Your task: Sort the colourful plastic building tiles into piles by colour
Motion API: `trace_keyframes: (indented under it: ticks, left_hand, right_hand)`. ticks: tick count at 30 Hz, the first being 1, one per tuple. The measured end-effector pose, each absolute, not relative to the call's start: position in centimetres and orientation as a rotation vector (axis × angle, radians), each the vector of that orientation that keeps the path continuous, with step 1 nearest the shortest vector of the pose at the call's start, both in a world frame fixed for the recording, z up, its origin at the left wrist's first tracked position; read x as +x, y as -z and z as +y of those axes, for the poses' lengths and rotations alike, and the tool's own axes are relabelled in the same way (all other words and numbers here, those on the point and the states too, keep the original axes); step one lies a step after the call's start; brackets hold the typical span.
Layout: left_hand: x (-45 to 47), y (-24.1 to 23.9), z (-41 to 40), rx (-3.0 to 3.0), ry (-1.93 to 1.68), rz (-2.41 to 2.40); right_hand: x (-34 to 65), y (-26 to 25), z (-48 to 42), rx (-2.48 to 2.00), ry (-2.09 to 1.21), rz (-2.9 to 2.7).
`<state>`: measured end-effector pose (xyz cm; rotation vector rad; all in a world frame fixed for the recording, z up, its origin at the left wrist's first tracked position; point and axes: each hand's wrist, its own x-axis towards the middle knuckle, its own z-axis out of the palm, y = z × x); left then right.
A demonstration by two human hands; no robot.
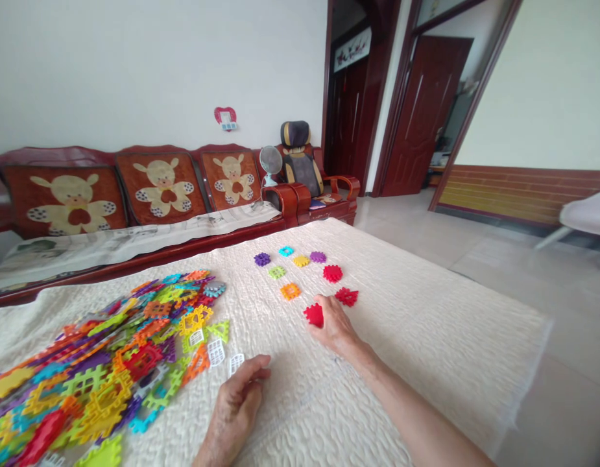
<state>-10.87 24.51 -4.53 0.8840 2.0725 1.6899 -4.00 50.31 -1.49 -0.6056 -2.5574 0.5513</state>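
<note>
My right hand [335, 324] is closed on a red toothed plastic building piece [312, 315], fingertips at its right edge, low over the quilted cover. A red triangular piece [347, 297] lies just beyond that hand, and a red rounded piece [333, 273] is farther back. Nearby are orange [290, 291], green [277, 272], yellow [301, 261], blue [286, 251], dark purple [261, 259] and light purple [318, 257] pieces. My left hand [239, 405] rests on the cover, fingers loosely bent, nothing visible in it. Close to its fingertips lies a white grid piece [236, 363].
A large heap of mixed coloured pieces [100, 383] spreads over the left of the covered table [426, 324]. Behind stand a wooden sofa with bear cushions [166, 188], a small fan [271, 160] and an armchair with a massage pad [302, 165]. A pale chair [589, 211] is at right.
</note>
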Motion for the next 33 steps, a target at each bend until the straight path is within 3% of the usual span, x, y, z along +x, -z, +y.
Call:
trace_keyframes:
  ticks: [12,22,33]
  left_hand:
    - [-11.4,5.2,24.4,0.972,-1.644,2.121]
    - [-12.4,6.6,23.8,1.010,-1.618,2.085]
    - [-12.2,6.7,23.9,1.094,-1.623,2.134]
  right_hand:
    - [-3.5,1.2,50.8,-0.717,-0.578,-2.567]
    - [-0.6,0.4,59.3,-1.075,-0.593,-2.300]
    - [-4.9,0.8,60.9,-0.959,-0.649,-2.137]
